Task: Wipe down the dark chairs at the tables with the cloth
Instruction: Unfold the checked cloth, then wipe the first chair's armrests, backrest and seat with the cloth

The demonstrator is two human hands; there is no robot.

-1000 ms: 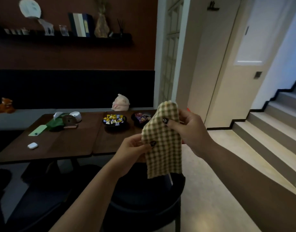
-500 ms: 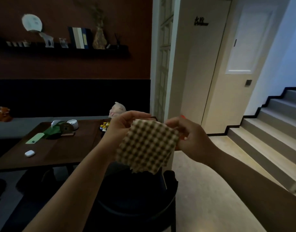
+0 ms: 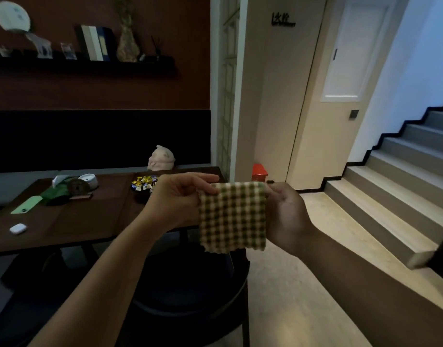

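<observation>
A checked green-and-cream cloth (image 3: 232, 217) is being held up in the air by both hands, above a dark chair (image 3: 190, 294) that is drawn up to the brown surface (image 3: 90, 216). Its upper left corner is being pinched by the left hand (image 3: 176, 197), the fingers (image 3: 202, 184) clamped together on the fabric. Its right edge is being gripped by the right hand (image 3: 288, 216), curled round it. The cloth is hanging flat between them. A white earbud case (image 3: 18, 228), a green phone (image 3: 25, 208) and a dish of wrapped sweets (image 3: 143, 184) are being carried by the surface.
</observation>
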